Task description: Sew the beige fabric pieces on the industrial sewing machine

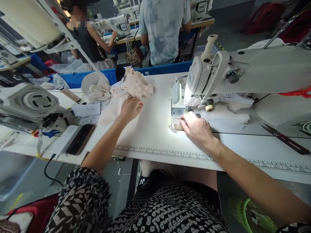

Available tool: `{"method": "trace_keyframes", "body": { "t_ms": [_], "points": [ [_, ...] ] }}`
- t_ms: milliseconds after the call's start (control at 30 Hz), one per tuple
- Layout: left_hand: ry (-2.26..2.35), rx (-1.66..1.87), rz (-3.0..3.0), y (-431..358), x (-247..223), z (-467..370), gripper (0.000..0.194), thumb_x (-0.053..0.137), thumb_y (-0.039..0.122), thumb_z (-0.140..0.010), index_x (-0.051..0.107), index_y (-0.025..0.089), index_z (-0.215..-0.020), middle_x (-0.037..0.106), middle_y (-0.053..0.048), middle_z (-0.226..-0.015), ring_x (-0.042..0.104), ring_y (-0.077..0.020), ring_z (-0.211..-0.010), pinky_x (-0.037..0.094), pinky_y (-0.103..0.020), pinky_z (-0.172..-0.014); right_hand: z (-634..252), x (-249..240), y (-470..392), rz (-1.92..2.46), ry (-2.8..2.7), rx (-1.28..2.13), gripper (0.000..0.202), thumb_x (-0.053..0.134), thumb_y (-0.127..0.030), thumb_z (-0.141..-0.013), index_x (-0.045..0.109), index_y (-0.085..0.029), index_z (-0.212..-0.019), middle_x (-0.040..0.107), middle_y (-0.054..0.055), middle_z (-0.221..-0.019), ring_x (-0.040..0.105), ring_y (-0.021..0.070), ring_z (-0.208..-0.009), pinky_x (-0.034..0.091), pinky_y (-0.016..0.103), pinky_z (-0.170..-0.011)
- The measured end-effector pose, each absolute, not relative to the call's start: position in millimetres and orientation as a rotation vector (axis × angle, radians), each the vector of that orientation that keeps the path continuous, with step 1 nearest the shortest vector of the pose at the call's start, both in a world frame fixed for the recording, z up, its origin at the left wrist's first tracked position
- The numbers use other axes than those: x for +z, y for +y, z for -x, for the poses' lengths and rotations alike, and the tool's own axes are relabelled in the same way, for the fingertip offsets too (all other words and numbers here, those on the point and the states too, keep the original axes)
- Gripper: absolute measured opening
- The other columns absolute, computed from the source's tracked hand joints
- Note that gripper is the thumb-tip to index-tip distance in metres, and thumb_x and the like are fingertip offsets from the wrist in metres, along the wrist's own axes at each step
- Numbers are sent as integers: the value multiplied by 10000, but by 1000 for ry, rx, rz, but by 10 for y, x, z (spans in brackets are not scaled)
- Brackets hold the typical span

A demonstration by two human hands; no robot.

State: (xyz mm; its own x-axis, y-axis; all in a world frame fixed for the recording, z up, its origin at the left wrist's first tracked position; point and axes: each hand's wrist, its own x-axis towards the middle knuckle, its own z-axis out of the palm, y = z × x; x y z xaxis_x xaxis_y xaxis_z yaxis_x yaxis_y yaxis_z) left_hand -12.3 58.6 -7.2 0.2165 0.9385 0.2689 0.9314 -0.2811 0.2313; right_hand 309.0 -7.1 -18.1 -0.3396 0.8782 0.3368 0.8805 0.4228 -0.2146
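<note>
My left hand (pixel 131 109) is on the table with its fingers curled down at the edge of a pale pink fabric piece (pixel 110 110). Just beyond it lies a ruffled stack of pale pink fabric pieces (pixel 138 82). My right hand (pixel 196 127) is beside the needle area of a white sewing machine (pixel 199 77), below the lit head. Its fingers are bent and close together, and whatever is under them is hidden. The metal needle plate (pixel 178 112) shows just left of those fingers.
A phone (pixel 81 139) and a white power bank (pixel 65 139) lie at the left, by another machine (pixel 31 103). Thread snips (pixel 286 139) lie at the right. A printed ruler (pixel 160 152) runs along the front edge. Two people sit at machines beyond the blue trough (pixel 165 68).
</note>
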Motion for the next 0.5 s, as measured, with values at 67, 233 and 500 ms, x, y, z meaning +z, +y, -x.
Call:
{"method": "trace_keyframes", "body": {
  "t_ms": [67,233,500],
  "points": [
    [1923,395,-2466,640,29,245,89,652,220,-895,740,207,-892,757,-128,-1089,583,-356,-1229,489,-474,-1014,-3150,-184,-93,1506,-2297,-19,339,426,-347,-1043,734,-207,-1017,729,137,-1016,618,219,-686,395,356,-589],
    [1917,213,-2480,699,111,277,89,641,205,-878,723,201,-843,759,-144,-1074,584,-388,-1244,473,-507,-1020,-3237,-200,-81,1485,-2268,102,330,441,-334,-1040,743,-213,-1093,733,138,-1067,671,247,-786,513,391,-656],
    [1672,674,-2467,632,185,360,65,648,262,-895,645,211,-856,763,-49,-888,696,-230,-889,526,-352,-885,-3411,-137,-106,1327,-2233,156,340,441,-320,-1034,751,-218,-1126,741,126,-1059,691,253,-907,599,423,-824]
  ]
}}
